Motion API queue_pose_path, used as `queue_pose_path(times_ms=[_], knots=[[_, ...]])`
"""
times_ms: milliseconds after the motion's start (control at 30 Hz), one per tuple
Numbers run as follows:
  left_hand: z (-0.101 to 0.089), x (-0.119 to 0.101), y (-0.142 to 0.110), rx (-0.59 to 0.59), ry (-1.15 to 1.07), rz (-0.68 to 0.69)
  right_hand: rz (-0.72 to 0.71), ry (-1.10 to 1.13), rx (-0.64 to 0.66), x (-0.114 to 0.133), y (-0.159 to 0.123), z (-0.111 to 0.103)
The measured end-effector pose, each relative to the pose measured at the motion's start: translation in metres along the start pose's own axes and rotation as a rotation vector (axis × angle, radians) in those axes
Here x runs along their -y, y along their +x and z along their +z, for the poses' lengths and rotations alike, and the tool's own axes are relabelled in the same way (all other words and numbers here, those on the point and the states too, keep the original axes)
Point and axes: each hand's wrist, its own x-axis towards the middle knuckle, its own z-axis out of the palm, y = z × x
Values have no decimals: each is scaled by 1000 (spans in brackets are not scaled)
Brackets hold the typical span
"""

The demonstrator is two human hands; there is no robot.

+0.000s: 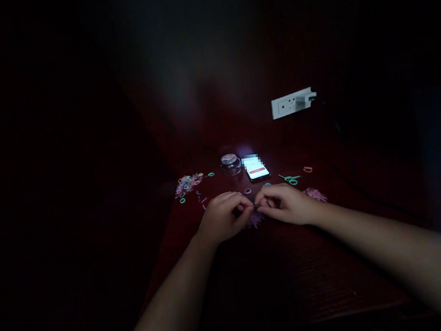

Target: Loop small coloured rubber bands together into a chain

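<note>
My left hand (226,215) and my right hand (282,203) meet over the middle of the table, thumbs and fingertips pinched. Between them runs a small thin dark strip (256,205), gripped at both ends; its exact kind is too small and dim to make out. Just below the fingertips lies a loose heap of thin purple pieces (255,220). A purple ring-shaped band (248,191) rests beyond the hands. Another bundle of pinkish-purple strips (316,194) shows behind my right wrist, partly hidden by it.
On the dark red table (281,275), a mixed pile of coloured bands (187,184) sits at left. A lidded clear jar (230,165) stands beside a lit phone (258,169). Green looped pieces (291,179) and an orange piece (307,169) lie right. A wall socket (291,103) holds a plug.
</note>
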Motion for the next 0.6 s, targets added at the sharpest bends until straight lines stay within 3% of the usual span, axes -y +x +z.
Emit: queue_pose_path(times_ms=[600], knots=[[-3, 1, 0, -31, 35, -12, 13, 4, -58, -3, -1, 0]])
